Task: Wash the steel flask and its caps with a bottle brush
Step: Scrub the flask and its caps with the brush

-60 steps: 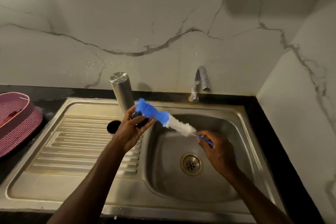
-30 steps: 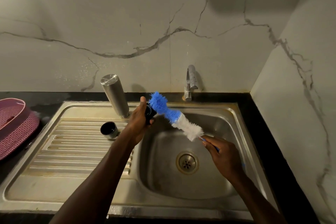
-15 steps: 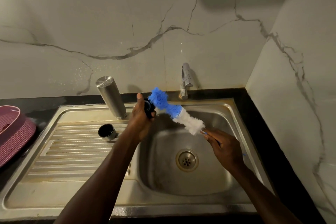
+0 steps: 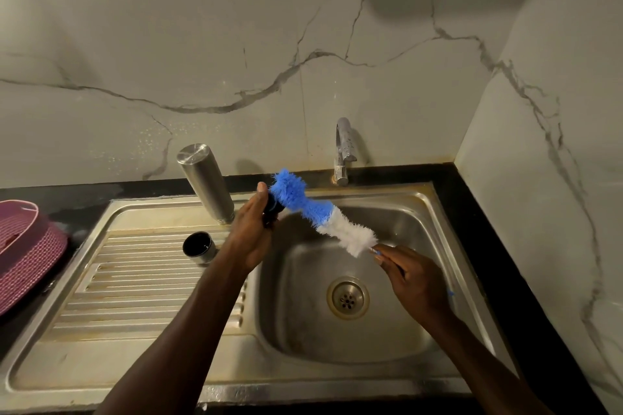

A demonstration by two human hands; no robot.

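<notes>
A small dark cap (image 4: 271, 209) is clamped in the left grip (image 4: 251, 232), fingers and thumb curled round it, above the sink's (image 4: 438, 212) near-left basin edge. The blue tip of the bottle brush (image 4: 317, 209) is pressed against that cap, just right of the left grip. The brush's thin blue handle is pinched in the right grip (image 4: 416, 283), which is held over the basin, above the drain (image 4: 347, 296). The steel flask (image 4: 205, 182) is stood upside down just left of the left grip, behind it, on the drainboard. A second cap (image 4: 199, 247) is seen further left, nearer. A pink basket (image 4: 27, 246) is set on the bench, far left.
</notes>
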